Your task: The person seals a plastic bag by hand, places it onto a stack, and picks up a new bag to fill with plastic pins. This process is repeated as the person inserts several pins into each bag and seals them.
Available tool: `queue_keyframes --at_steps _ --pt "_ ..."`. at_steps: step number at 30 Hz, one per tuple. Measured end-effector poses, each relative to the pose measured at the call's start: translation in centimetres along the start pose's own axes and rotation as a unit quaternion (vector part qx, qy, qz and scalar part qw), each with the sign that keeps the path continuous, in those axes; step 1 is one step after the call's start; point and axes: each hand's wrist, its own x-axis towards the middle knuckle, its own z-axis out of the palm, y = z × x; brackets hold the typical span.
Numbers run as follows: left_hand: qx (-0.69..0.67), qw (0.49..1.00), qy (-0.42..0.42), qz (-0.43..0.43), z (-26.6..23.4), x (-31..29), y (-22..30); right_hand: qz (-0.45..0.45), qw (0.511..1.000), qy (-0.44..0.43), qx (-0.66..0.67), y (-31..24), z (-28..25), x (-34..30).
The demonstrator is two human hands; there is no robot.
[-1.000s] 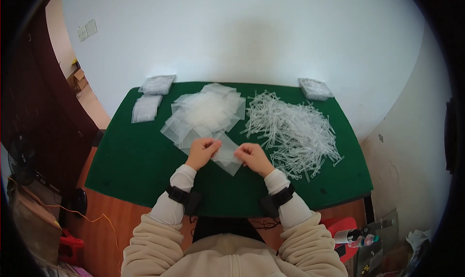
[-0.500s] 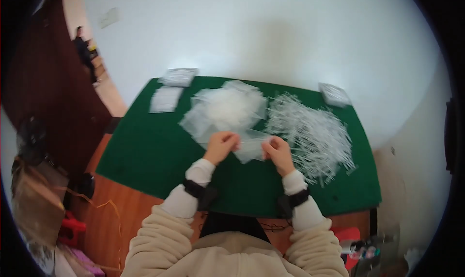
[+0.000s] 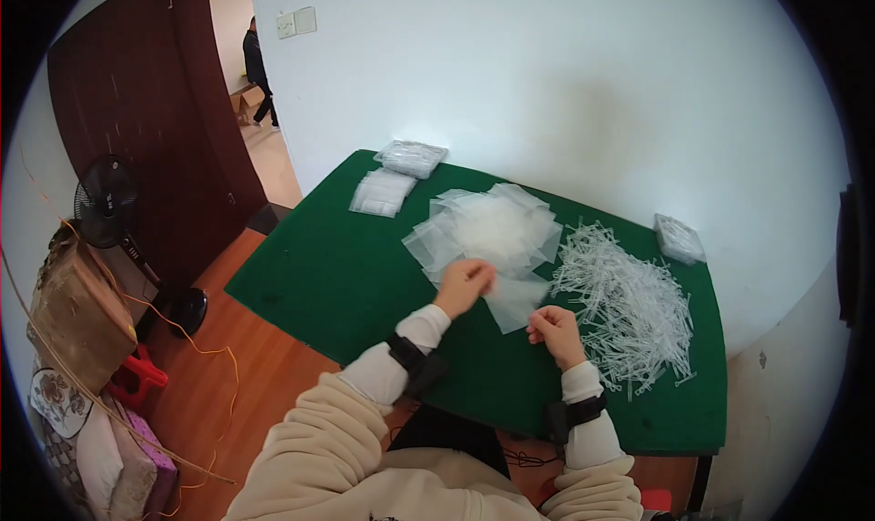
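Note:
My left hand (image 3: 465, 287) is closed in a pinch at the upper left edge of a clear plastic bag (image 3: 513, 304). Lower and further right, my right hand (image 3: 557, 333) pinches at the same bag's right side, so the flat bag spans the gap between them. Just beyond my left hand spreads a loose heap of clear plastic bags (image 3: 492, 227). Beside my right hand lies a big tangled pile of thin, clear-white plastic strips (image 3: 629, 311), whose exact kind is too small to tell.
A green-covered table (image 3: 310, 257) bears everything. Flat packets (image 3: 383, 193) and a filled clear pack (image 3: 412, 158) lie at its far left; another pack (image 3: 679, 238) is at the far right. Left are a black fan (image 3: 108, 202), an orange cable (image 3: 228, 352) and a person (image 3: 256, 70) beyond the doorway.
The view has swung left, so the table appears further right. My right hand now sits lower than my left; before, both were nearly level, with the bag between them.

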Motion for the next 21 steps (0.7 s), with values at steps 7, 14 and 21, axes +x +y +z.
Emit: queue_keyframes --at_steps 7,14,21 --pt "0.110 0.980 0.159 0.043 -13.2 5.7 -1.5 0.014 1.000 -0.011 0.005 -0.1 0.0 0.4" --pt "0.168 0.956 0.233 -0.053 -24.7 8.9 -5.1 0.017 1.000 -0.003 0.005 0.1 0.0 0.4" --pt "0.215 0.945 0.234 -0.082 -26.7 13.4 -8.4 0.028 1.000 -0.007 -0.006 0.2 0.0 -0.1"
